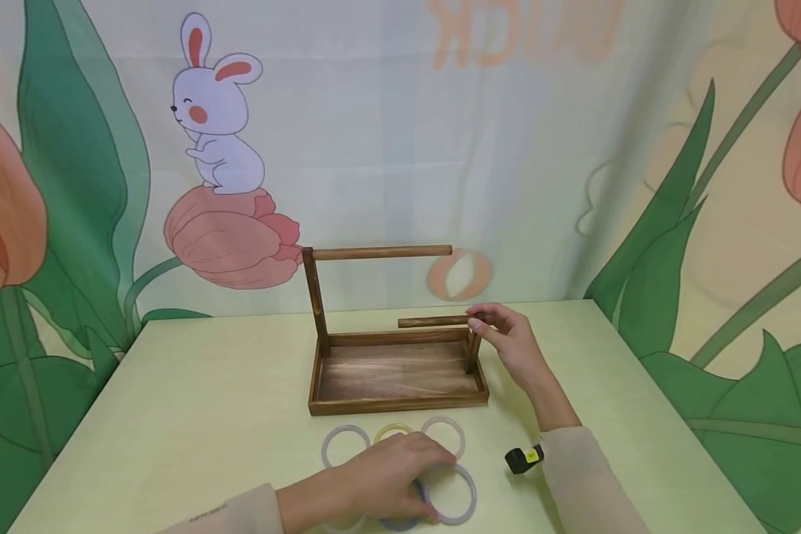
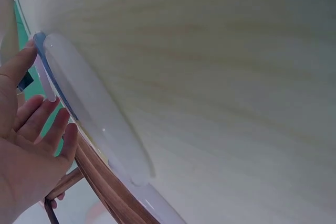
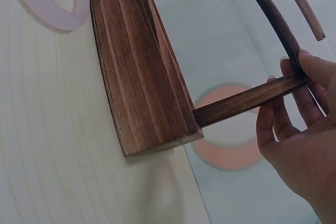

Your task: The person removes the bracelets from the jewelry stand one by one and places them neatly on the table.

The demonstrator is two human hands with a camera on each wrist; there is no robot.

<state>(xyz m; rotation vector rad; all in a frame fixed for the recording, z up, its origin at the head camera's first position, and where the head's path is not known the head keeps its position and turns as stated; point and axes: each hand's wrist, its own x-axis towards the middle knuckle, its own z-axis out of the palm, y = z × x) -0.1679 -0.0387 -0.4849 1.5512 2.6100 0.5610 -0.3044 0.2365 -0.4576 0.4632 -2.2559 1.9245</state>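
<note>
A brown wooden stand [image 1: 398,405] has a tray base and two posts of different height, each with a horizontal bar on top. My right hand [image 1: 512,343] grips the top of the shorter right post [image 3: 247,98], fingers and thumb about its corner with the bar. Over several plastic rings on the table is my left hand [image 1: 390,475], its thumb and fingers spread apart at the near lavender ring [image 1: 472,497]. In the left wrist view the thumb touches the edge of a blue ring [image 2: 52,77]. Part of the blue ring is hidden under the hand in the head view.
Behind the left hand lie a greyish lavender ring [image 1: 325,449], a yellow ring [image 1: 392,426] and a pale pink ring [image 1: 463,439]. A small black object [image 1: 522,460] with a yellow label is beside the right sleeve. A printed curtain [image 1: 387,163] hangs behind the table [image 1: 193,415].
</note>
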